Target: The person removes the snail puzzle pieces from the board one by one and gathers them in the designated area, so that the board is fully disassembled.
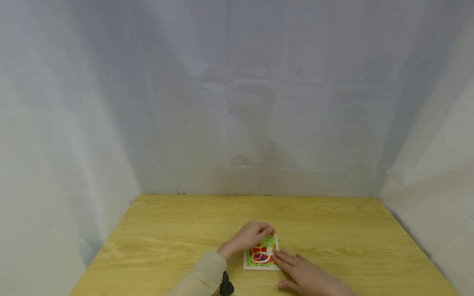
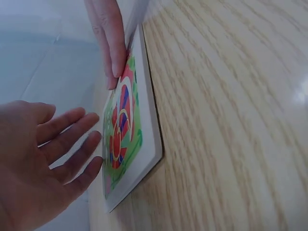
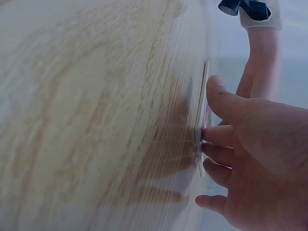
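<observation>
A small square picture board [image 1: 260, 268] with a pale frame lies flat on the table. Its picture is green, with a red, blue and cream swirl [image 2: 120, 120]. Over the board's far left side hovers my left hand [image 1: 253, 234], palm toward the board. In the left wrist view its fingers [image 2: 72, 139] are loosely extended and spread, with tips close by the board's edge and nothing held. My right hand [image 1: 309, 274] reaches in from the right, fingers straight, their tips resting on the board's right part. The thumb [image 3: 221, 94] is apart from the fingers.
The wood-grain table [image 1: 177, 230] extends around the board on all sides. Pale sheeting [image 1: 252, 102] hangs behind the table and along both sides. A black device [image 1: 226, 284] is at the left wrist, by the light sleeve [image 1: 203, 275].
</observation>
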A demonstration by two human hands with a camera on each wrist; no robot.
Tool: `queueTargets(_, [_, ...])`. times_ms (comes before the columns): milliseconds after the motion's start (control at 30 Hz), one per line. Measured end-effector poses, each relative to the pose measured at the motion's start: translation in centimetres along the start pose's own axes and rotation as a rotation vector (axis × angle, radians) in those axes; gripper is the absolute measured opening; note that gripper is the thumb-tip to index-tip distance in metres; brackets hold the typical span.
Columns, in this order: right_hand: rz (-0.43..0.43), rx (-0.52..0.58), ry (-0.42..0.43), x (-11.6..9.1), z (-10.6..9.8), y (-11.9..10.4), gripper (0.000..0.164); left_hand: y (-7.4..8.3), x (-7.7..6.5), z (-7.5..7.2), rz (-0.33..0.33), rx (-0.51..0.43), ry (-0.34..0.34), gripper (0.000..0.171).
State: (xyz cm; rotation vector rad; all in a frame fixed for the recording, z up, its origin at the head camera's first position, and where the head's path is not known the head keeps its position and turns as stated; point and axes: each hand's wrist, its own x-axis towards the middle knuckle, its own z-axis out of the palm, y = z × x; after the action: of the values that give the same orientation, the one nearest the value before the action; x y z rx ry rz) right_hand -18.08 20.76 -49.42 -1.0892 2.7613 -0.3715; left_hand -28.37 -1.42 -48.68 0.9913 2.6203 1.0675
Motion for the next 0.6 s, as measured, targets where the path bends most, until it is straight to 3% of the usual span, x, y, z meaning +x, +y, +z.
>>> queueTargets(200, [0.017,0.055,-0.032,-0.02,-0.31,-0.1,0.073,0.34,-0.04,0.13,-0.027,0.033,-0.02,0.032])
queueTargets(600, [0.027,0.056,-0.045,-0.03,-0.22,-0.06,0.073,0.95,-0.09,0.14,-0.028,0.079,-0.035,0.031])
